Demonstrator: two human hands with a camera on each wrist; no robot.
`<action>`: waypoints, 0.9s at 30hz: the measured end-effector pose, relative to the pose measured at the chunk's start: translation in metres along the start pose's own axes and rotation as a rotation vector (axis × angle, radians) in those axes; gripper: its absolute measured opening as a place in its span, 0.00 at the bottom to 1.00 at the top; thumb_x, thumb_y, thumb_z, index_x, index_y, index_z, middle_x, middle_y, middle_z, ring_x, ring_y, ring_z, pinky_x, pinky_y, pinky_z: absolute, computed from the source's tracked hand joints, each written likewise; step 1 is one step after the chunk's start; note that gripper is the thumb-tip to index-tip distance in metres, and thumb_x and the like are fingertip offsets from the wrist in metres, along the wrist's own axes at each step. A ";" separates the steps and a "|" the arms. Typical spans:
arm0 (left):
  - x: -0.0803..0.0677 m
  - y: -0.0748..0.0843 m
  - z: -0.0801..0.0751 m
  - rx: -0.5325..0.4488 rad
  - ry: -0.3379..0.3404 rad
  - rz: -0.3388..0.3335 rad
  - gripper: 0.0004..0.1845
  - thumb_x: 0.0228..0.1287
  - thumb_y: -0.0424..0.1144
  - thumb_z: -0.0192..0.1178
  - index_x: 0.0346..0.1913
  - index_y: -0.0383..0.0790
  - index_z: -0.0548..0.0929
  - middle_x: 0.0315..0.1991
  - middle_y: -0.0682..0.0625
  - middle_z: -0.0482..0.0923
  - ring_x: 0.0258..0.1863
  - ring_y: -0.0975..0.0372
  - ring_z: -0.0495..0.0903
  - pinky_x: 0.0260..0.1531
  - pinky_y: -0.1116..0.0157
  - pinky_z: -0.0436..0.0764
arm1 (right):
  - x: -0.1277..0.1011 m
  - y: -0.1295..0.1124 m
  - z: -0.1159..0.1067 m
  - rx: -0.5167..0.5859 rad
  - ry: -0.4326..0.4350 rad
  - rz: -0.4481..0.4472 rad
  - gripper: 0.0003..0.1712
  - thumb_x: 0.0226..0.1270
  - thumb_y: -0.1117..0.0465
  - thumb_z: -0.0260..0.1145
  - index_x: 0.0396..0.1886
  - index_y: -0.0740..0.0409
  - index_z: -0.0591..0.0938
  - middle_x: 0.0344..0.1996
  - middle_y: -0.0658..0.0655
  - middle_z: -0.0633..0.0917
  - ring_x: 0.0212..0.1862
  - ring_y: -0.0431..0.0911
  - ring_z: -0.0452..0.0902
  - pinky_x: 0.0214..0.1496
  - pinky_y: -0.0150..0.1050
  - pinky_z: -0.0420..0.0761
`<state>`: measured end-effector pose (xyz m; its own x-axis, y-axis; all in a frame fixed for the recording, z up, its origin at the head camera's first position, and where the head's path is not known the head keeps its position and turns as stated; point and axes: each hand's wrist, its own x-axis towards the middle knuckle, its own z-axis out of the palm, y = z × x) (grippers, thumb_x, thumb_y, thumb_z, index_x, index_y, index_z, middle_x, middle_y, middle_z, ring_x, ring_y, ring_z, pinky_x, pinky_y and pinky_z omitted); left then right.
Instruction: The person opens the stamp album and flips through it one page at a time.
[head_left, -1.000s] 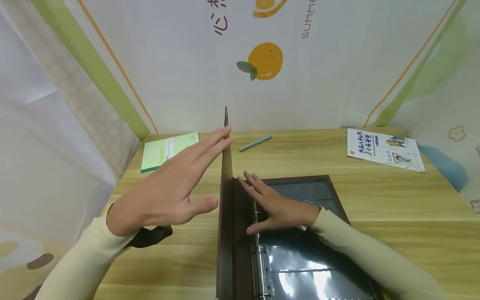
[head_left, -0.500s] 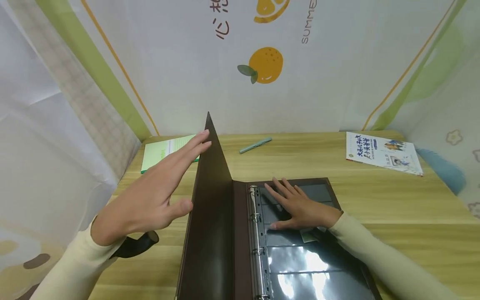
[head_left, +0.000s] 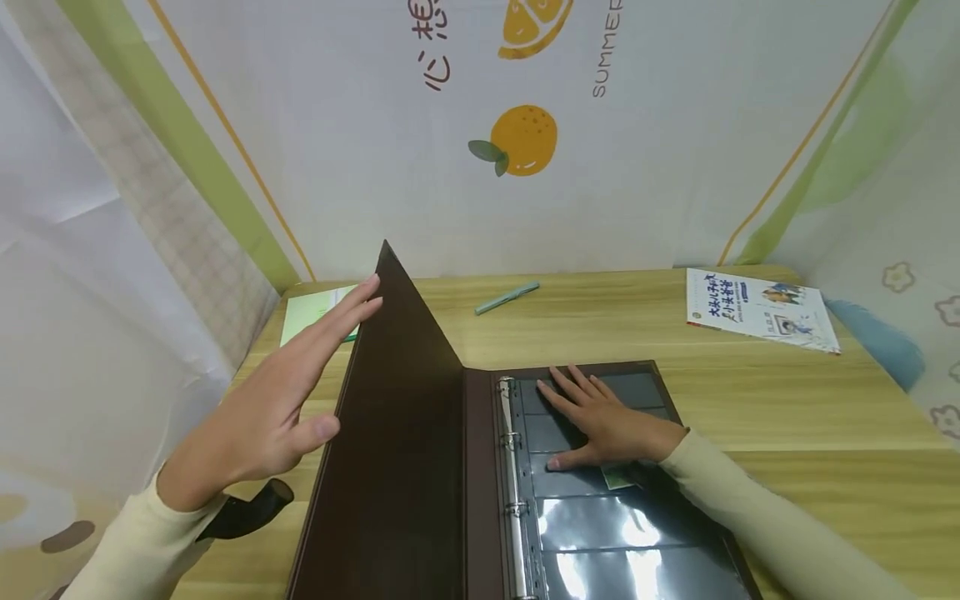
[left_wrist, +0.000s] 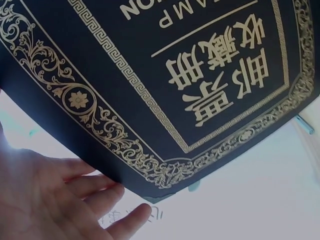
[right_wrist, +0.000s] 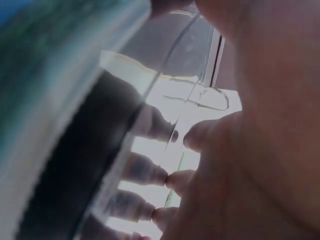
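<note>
Binder (head_left: 420, 467) lies open at the near edge of the tabletop (head_left: 750, 392), centre. My left hand (head_left: 258, 417) has its grip spread, straight fingers propping the raised cover (left_wrist: 165, 75) from outside. My right hand (head_left: 607, 421) lies flat, fingers apart, on the plastic sleeves (head_left: 622, 533) beside the rings (head_left: 513, 467). I judge the cover stiff and fairly heavy, best held at its free edge; the sleeves look slick and floppy. The binder's near end is cut off, and the right wrist view is a blur.
</note>
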<state>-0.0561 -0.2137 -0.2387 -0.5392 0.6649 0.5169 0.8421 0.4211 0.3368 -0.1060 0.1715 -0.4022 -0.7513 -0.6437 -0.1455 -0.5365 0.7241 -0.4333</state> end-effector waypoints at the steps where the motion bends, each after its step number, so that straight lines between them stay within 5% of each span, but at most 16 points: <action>1: -0.001 -0.001 0.000 -0.002 0.004 0.002 0.48 0.74 0.71 0.37 0.79 0.34 0.56 0.81 0.39 0.51 0.81 0.52 0.53 0.77 0.72 0.50 | -0.001 0.001 0.000 0.007 -0.003 0.004 0.63 0.60 0.30 0.69 0.82 0.57 0.51 0.82 0.67 0.43 0.81 0.68 0.32 0.77 0.71 0.40; 19: -0.018 -0.027 0.007 -0.010 -0.037 -0.003 0.50 0.74 0.71 0.35 0.79 0.30 0.53 0.81 0.35 0.48 0.82 0.49 0.48 0.78 0.71 0.46 | -0.023 0.036 -0.018 0.082 -0.015 0.046 0.64 0.57 0.32 0.72 0.82 0.57 0.52 0.82 0.67 0.42 0.81 0.69 0.29 0.76 0.72 0.33; 27: -0.041 -0.047 0.011 -0.043 -0.067 -0.021 0.48 0.77 0.67 0.36 0.79 0.28 0.51 0.81 0.33 0.46 0.83 0.49 0.46 0.78 0.72 0.45 | -0.029 0.045 -0.020 0.083 -0.020 0.059 0.64 0.57 0.32 0.72 0.82 0.57 0.52 0.82 0.67 0.42 0.81 0.68 0.29 0.75 0.72 0.34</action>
<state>-0.0731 -0.2539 -0.2846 -0.5538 0.6968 0.4558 0.8289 0.4092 0.3814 -0.1163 0.2277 -0.3995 -0.7726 -0.6058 -0.1901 -0.4570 0.7385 -0.4958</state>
